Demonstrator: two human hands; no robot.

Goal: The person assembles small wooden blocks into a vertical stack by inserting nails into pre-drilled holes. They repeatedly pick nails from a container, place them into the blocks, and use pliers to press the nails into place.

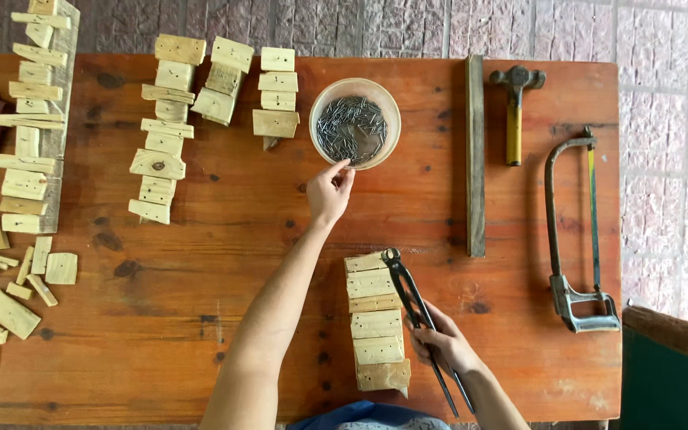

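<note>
- The left hand (329, 191) reaches to the near rim of the bowl of nails (354, 122), fingertips pinched there; whether they hold a nail cannot be told.
- The right hand (442, 344) grips pincers (416, 306) beside a row of wood blocks (375, 318) on the counter (240, 239).
- Judged step: fetching a nail; next it needs placing on a block.

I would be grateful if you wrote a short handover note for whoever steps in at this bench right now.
Left hand: fingertips at the near rim of the bowl of nails, open, nothing clearly held.
Right hand: gripping the handles of the black pincers, whose head rests at the top of the wooden strip assembly in front of the person.
Hammer, hacksaw and long wooden batten lie untouched on the right.
Done: three similar assemblies sit at the table's far left.
Left: loose wood offcuts remain at the left edge.
</note>
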